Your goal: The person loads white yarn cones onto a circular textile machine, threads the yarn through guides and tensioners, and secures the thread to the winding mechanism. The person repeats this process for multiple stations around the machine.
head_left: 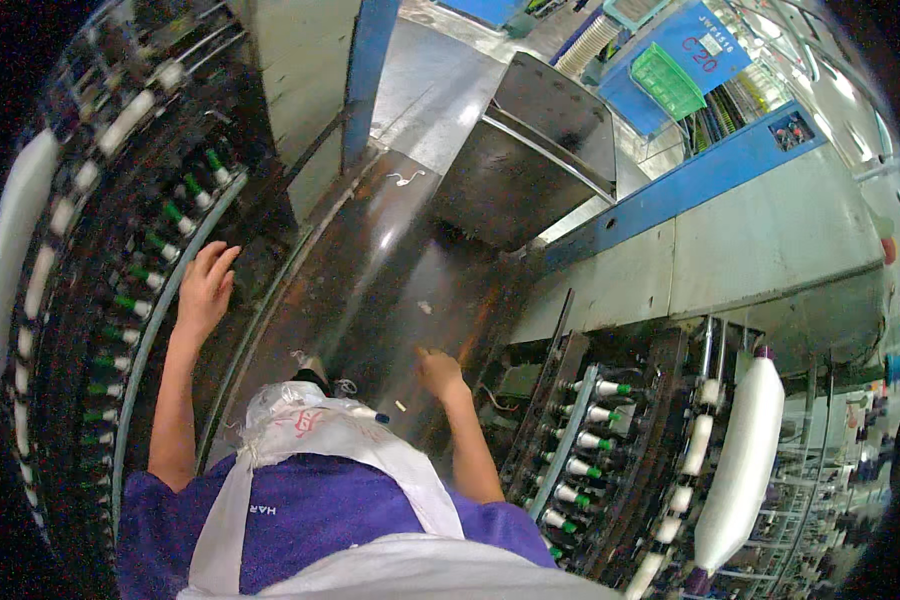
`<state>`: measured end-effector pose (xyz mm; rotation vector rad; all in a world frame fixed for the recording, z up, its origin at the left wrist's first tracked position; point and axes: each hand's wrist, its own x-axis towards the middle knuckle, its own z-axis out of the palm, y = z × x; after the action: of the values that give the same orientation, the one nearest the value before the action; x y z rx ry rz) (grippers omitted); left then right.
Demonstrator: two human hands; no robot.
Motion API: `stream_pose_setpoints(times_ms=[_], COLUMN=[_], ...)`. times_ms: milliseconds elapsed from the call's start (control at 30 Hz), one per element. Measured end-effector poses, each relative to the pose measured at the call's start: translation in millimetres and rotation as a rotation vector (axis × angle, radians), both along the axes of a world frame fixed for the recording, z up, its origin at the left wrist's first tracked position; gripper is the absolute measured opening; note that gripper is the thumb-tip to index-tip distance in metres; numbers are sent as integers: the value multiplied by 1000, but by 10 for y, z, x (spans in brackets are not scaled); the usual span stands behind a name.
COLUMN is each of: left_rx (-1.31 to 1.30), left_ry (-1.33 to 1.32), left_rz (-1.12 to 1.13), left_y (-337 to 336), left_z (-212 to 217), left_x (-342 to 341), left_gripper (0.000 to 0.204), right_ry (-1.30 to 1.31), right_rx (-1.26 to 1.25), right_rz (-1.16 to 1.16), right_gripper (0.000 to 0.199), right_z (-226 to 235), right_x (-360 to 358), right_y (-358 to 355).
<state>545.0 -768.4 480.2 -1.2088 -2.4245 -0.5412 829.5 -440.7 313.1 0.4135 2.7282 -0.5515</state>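
My left hand [206, 287] is beside the pale curved rail [167, 290] of the machine on my left, its fingers loosely bent and apart, with nothing seen in them. Whether it touches the rail I cannot tell. Behind that rail stands a row of bobbins [177, 218] with green tops and white thread. My right hand [438, 374] hangs over the dark floor, apart from the machine on my right. Its fingers look curled but are smeared by motion, so a held thing cannot be made out. Similar green-and-white bobbins [582, 466] line that right machine.
A large dark metal bin [530, 165] stands ahead in the aisle. Big white roving spools [740, 465] hang on both machines. Thread scraps [405, 179] lie on the floor [370, 260]. A white bag-like apron [315, 425] hangs at my front. A green basket [667, 82] is farther off.
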Motion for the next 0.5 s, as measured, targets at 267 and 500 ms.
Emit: stream_pose_setpoints(times_ms=[267,500], left_rx=[-84,-121], left_ry=[-364,-367], left_rz=[-308,-621], left_y=[2826,5681], left_z=[-738,-1301], left_x=[-1432,-1870], left_gripper=[62,82], right_ry=[-220,-115], right_rx=[-36,23], right_rz=[-316,-522], right_gripper=[36,35], right_z=[339,640], right_x=[-568,-675], right_y=[1196,2466])
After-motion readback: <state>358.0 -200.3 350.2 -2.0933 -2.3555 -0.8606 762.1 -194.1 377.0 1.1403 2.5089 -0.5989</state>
